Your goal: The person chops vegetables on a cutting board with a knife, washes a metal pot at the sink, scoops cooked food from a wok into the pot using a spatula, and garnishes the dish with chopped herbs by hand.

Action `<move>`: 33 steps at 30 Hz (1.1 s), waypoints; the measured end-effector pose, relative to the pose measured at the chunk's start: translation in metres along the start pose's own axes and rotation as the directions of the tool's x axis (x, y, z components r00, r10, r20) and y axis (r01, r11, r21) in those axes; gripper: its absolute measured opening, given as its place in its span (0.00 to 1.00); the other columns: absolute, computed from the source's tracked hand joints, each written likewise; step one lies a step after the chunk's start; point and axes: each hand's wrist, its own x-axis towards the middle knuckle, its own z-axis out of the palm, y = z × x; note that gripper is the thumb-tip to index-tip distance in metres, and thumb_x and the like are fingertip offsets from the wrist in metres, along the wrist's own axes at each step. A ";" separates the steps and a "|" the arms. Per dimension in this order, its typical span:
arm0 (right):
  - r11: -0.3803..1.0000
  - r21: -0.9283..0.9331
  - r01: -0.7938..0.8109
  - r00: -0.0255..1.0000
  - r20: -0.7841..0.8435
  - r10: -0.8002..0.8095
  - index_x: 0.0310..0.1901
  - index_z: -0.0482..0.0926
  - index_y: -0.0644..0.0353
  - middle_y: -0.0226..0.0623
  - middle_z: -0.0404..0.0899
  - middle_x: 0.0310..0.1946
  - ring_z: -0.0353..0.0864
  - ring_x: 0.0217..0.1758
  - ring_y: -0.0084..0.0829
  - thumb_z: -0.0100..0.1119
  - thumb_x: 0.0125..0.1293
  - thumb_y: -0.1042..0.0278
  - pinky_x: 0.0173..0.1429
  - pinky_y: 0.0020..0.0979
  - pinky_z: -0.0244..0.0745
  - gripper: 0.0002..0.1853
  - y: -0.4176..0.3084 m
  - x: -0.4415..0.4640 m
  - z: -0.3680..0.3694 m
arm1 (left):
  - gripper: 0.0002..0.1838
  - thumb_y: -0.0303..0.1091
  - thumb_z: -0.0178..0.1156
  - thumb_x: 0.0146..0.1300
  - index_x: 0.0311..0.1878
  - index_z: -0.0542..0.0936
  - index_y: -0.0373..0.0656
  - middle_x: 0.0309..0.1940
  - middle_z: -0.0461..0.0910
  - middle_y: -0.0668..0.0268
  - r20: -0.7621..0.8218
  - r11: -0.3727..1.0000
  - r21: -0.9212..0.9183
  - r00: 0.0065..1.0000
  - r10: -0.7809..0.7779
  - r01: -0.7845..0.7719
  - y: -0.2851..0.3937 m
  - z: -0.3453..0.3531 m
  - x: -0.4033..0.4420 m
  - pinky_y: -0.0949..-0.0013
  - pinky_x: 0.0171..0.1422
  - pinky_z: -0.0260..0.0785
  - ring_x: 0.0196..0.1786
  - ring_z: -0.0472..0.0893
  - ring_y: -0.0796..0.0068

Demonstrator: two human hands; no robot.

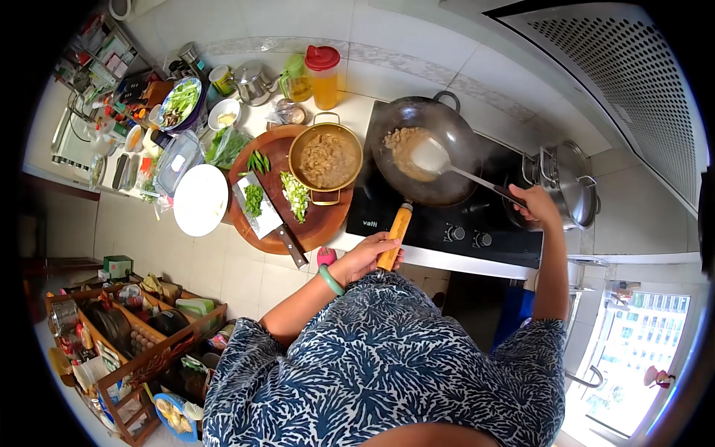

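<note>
My left hand (366, 255) is wrapped round the wooden handle (395, 236) of a dark wok (454, 127) on the stove. In my right hand (537, 203) is the dark grip of a metal spatula (430, 156), its broad blade resting inside the wok. Brown, minced-looking food (404, 146) lies at the wok's left side, partly under the blade, with steam over it. Left of the stove, a gold two-handled pot (356, 168) with similar brown food stands on a round wooden board (249, 232). A cleaver (277, 226) bearing chopped greens lies there too.
A white plate (201, 200) overhangs the counter left of the board. Oil jugs (325, 83) stand along the back wall. Steel pots (570, 182) sit right of the wok, close to my right hand. A range hood (618, 67) hangs above right. A crowded wooden rack (134, 357) is lower left.
</note>
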 end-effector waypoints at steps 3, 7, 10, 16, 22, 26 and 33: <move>0.988 -0.138 -0.062 0.998 -0.002 0.063 0.16 0.75 0.65 0.31 0.68 0.08 0.62 0.08 0.21 0.60 0.57 0.46 0.13 0.24 0.52 0.27 0.001 0.002 -0.029 | 0.15 0.35 0.53 0.67 0.53 0.67 0.40 0.41 0.77 0.57 0.001 1.000 -0.015 1.000 -0.004 0.004 -0.001 0.002 0.002 0.66 0.48 0.77 0.42 0.80 0.69; 0.969 -0.241 -0.050 0.998 0.013 0.054 0.15 0.75 0.64 0.33 0.70 0.09 0.61 0.08 0.21 0.60 0.57 0.50 0.12 0.24 0.52 0.24 0.003 0.020 -0.035 | 0.14 0.34 0.52 0.67 0.53 0.67 0.39 0.39 0.78 0.57 -0.009 1.000 -0.022 1.000 -0.012 0.012 0.000 0.009 0.000 0.66 0.47 0.78 0.41 0.81 0.68; 0.985 -0.153 -0.076 0.991 0.098 0.092 0.16 0.76 0.63 0.32 0.70 0.09 0.61 0.08 0.20 0.61 0.56 0.48 0.12 0.23 0.51 0.24 0.001 0.045 -0.015 | 0.14 0.34 0.51 0.67 0.53 0.67 0.39 0.39 0.78 0.57 -0.013 0.999 -0.036 1.000 -0.010 0.009 0.000 0.010 -0.002 0.67 0.45 0.78 0.40 0.81 0.70; 0.982 -0.011 0.190 0.978 -0.089 -0.191 0.15 0.77 0.62 0.30 0.66 0.08 0.63 0.10 0.22 0.60 0.54 0.39 0.17 0.25 0.56 0.29 0.022 0.091 0.076 | 0.13 0.35 0.51 0.68 0.52 0.67 0.41 0.37 0.78 0.61 -0.013 0.999 -0.034 1.000 0.022 -0.022 -0.003 0.012 -0.003 0.74 0.37 0.75 0.32 0.77 0.77; 0.952 0.204 0.228 0.965 -0.179 -0.193 0.15 0.75 0.62 0.26 0.63 0.07 0.57 0.08 0.17 0.61 0.57 0.45 0.14 0.22 0.46 0.27 0.037 0.078 0.095 | 0.13 0.35 0.51 0.68 0.52 0.67 0.41 0.38 0.78 0.61 -0.017 0.999 -0.031 0.999 0.033 -0.034 -0.006 0.015 -0.003 0.75 0.37 0.74 0.33 0.76 0.77; 0.938 0.311 0.156 0.981 -0.157 -0.112 0.15 0.76 0.66 0.27 0.63 0.07 0.60 0.11 0.18 0.64 0.55 0.49 0.18 0.22 0.52 0.26 0.037 0.058 0.089 | 0.13 0.35 0.50 0.68 0.53 0.67 0.42 0.38 0.78 0.61 -0.022 0.999 -0.014 0.999 0.036 -0.037 -0.007 0.015 -0.004 0.74 0.38 0.74 0.33 0.75 0.77; 0.936 0.318 0.148 0.978 -0.189 -0.090 0.15 0.76 0.64 0.25 0.61 0.08 0.58 0.10 0.17 0.63 0.55 0.46 0.17 0.21 0.49 0.26 0.035 0.032 0.073 | 0.13 0.34 0.49 0.69 0.54 0.67 0.42 0.38 0.77 0.62 -0.015 1.000 -0.006 0.999 0.030 -0.030 -0.009 0.015 -0.002 0.73 0.38 0.73 0.33 0.75 0.77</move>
